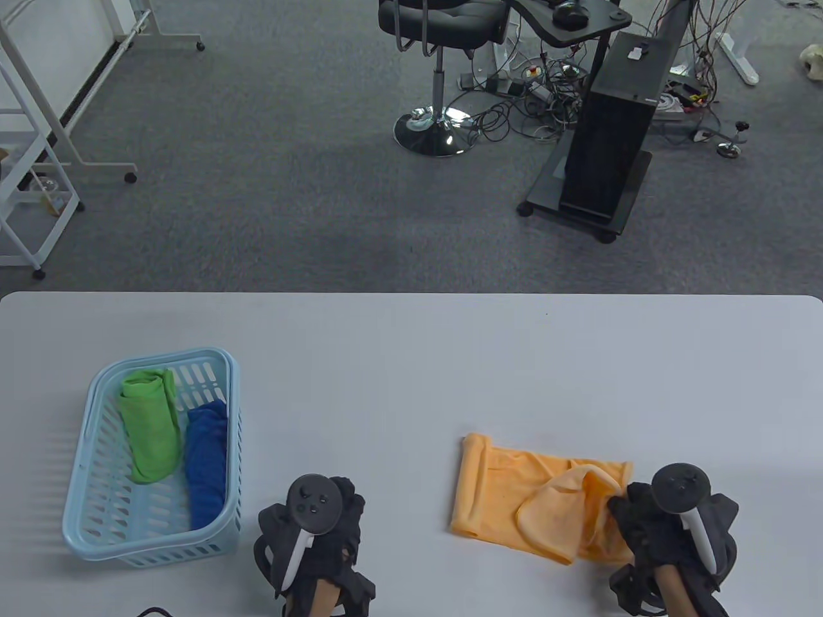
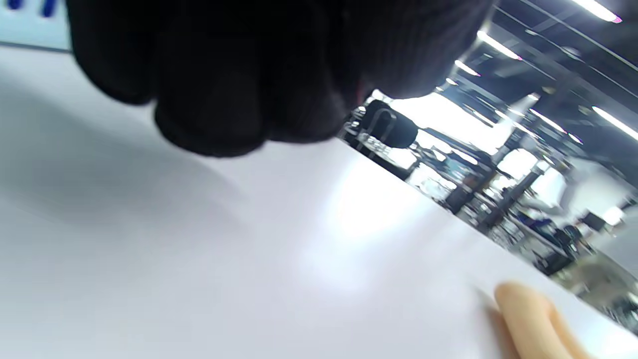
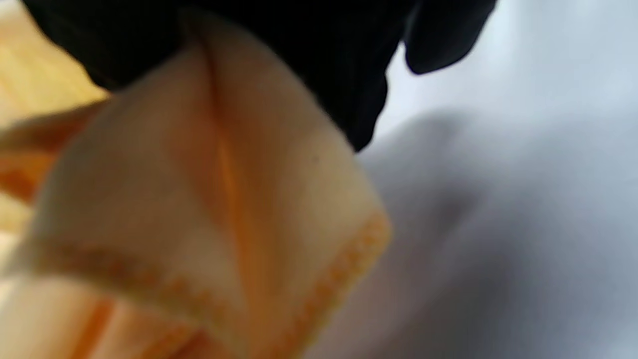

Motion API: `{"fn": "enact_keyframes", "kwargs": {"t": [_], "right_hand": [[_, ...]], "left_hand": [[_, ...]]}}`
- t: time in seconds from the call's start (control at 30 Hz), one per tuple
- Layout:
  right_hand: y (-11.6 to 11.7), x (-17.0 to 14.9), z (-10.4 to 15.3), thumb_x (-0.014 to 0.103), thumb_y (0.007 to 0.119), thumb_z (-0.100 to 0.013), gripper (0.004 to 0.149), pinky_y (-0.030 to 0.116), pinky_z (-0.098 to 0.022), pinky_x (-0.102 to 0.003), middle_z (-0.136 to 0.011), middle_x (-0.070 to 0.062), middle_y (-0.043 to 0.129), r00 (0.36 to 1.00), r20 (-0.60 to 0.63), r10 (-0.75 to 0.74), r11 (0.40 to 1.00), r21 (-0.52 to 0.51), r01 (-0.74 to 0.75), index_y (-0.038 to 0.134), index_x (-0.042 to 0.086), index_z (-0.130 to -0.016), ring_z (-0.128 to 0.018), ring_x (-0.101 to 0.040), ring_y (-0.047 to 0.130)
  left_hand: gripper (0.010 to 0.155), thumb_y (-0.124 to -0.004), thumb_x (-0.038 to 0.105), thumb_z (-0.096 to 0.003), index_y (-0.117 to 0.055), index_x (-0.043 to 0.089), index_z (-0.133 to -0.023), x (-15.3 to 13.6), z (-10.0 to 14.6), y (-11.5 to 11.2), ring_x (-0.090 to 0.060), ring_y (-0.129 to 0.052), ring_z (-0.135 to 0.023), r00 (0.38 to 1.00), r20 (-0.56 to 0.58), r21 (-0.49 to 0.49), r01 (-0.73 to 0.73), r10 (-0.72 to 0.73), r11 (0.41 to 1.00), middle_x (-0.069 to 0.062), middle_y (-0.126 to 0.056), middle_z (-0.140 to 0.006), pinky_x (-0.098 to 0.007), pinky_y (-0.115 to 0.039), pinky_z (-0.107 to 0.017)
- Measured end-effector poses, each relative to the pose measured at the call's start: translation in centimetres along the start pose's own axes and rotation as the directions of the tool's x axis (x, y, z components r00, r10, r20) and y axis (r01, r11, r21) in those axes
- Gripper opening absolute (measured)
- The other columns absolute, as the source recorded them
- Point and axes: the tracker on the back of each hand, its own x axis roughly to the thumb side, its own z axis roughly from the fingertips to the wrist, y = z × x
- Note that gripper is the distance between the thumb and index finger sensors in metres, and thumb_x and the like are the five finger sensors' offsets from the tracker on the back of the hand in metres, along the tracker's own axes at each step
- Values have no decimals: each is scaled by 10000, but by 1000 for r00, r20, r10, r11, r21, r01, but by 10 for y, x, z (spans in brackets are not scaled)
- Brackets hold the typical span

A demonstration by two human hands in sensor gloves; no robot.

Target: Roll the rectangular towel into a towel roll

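Right hand lifts the orange towel's corner, ready to start the roll

Table view: one orange towel [image 1: 514,498] lies crumpled on the counter [image 1: 411,360], near its right front; the right hand [image 1: 649,520] pinches its right end, likely to straighten it for rolling; the left hand [image 1: 321,520] sits apart, holding nothing; one basket [image 1: 87,514] holds two rolls, one green roll [image 1: 151,424], one blue roll [image 1: 207,463]; left wrist view: fingers [image 2: 209,99] curled, empty, over bare counter; right wrist view: fingers [image 3: 324,65] gripping a raised towel corner.
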Motion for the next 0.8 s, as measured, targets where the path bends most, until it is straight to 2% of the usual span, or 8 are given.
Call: {"fn": "enact_keyframes", "kwargs": {"t": [0.13, 0.23, 0.33, 0.47, 0.57, 0.6, 0.67, 0.8], "right_hand": [[11, 19, 9, 416, 773, -322, 496, 566, -665, -598, -859, -85, 806, 986, 73, -150, 978, 158, 137, 791, 241, -786, -769, -282, 885], [25, 42, 17, 402, 774, -325, 494, 543, -675, -607, -880, -77, 791, 974, 173, -148, 961, 259, 100, 787, 248, -793, -795, -281, 869], [32, 55, 24, 401, 770, -331, 486, 534, -681, -609, -890, -64, 782, 963, 238, -125, 955, 291, 52, 787, 256, -795, -809, -270, 860], [32, 58, 26, 407, 771, -330, 488, 525, -683, -618, -892, -62, 782, 946, 263, -191, 929, 359, 88, 791, 256, -794, -814, -271, 857], [20, 51, 23, 405, 777, -324, 482, 540, -670, -620, -871, -76, 796, 950, 246, -191, 955, 270, 122, 809, 228, -772, -785, -283, 873], [16, 48, 22, 410, 781, -314, 490, 549, -665, -617, -859, -75, 805, 954, 241, -179, 964, 235, 121, 815, 211, -760, -770, -283, 883], [6, 43, 20, 414, 787, -308, 489, 558, -659, -618, -842, -81, 821, 963, 224, -146, 981, 161, 111, 828, 188, -741, -751, -288, 895], [-6, 34, 14, 424, 793, -301, 484, 577, -653, -609, -818, -80, 845, 974, 178, -140, 987, 101, 124, 851, 178, -713, -725, -286, 917]], "left_hand": [[537, -768, 414, -423, -777, 355, -957, 33, 7, -16, -341, -969, -702, 970, 174, 19, 167, -168, 986, -114, -908, -876, -597, -732, -572], [556, -747, 372, -432, -708, 482, -975, 65, 7, -46, -442, -636, -990, 873, 453, -143, 270, -180, 952, -106, -553, -1135, -653, -523, -682], [649, -753, 444, -419, -541, 530, -1026, 88, 12, -71, -438, -409, -1071, 775, 578, -209, 442, -254, 873, -43, -275, -1190, -661, -401, -715], [785, -827, 524, -353, -467, 494, -1050, 108, 5, -96, -417, -497, -1079, 675, 593, -150, 628, -439, 764, -42, -331, -1193, -668, -453, -718], [613, -875, 429, -334, -737, 391, -930, 112, -1, -91, -269, -915, -777, 611, 519, 48, 677, -598, 734, -31, -795, -949, -598, -665, -655], [494, -873, 385, -343, -854, 352, -836, 111, -2, -85, -248, -996, -651, 616, 495, 90, 665, -613, 741, -26, -924, -810, -585, -708, -626], [450, -852, 391, -358, -882, 338, -804, 99, -2, -63, -235, -1014, -592, 673, 436, 63, 640, -598, 766, -21, -958, -756, -571, -732, -612], [421, -801, 434, -386, -928, 313, -769, 58, 4, 2, -265, -1020, -605, 894, 250, 90, 362, -373, 928, -36, -975, -756, -580, -734, -600]]}}
